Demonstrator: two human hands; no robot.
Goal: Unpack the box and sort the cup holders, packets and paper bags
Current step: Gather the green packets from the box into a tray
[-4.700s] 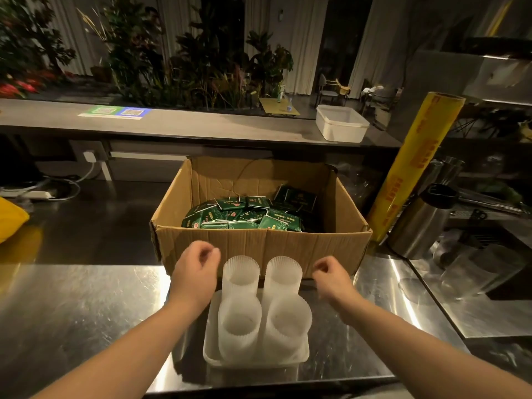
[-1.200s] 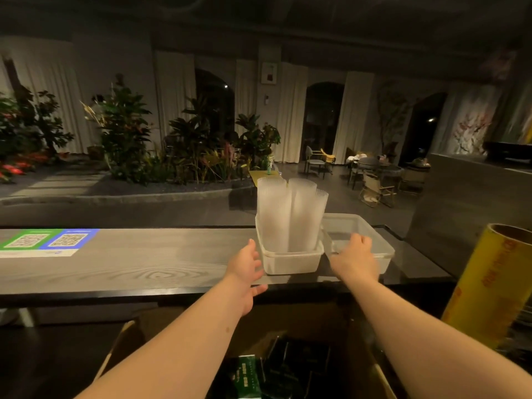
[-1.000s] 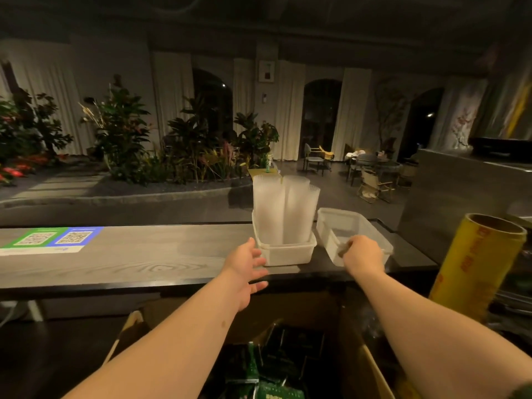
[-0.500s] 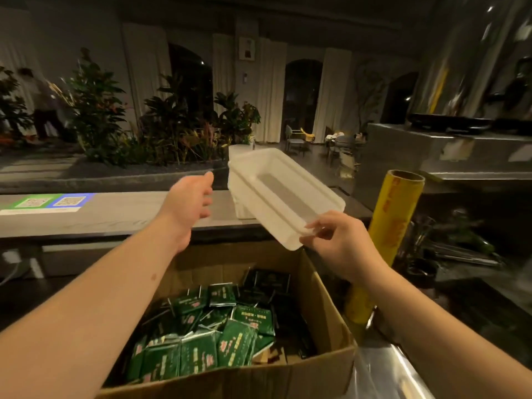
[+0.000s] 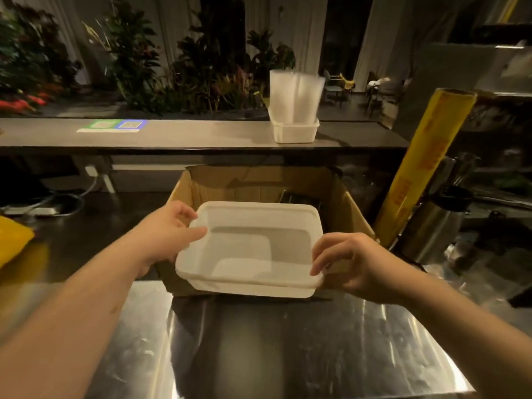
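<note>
Both hands have got hold of an empty white tub (image 5: 244, 249). The left hand (image 5: 169, 231) grips one end of the rim, and the right hand (image 5: 354, 263) pinches the near corner opposite with its fingers curled. Just behind and under it is the open cardboard box (image 5: 259, 182), sitting on the shiny steel counter (image 5: 288, 341). Further back, the cup holders (image 5: 296, 96) stand in another tub (image 5: 295, 133) on the raised ledge (image 5: 187, 133), with plants (image 5: 201, 67) beyond. A yellow wrap roll (image 5: 417, 168) leans off past the right hand.

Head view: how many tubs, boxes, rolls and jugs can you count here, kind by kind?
White tubs: 2, the empty tub being held and the counter tub holding cup holders
Cardboard box: 1
Yellow roll: 1
Steel jug: 1
Total: 5
</note>
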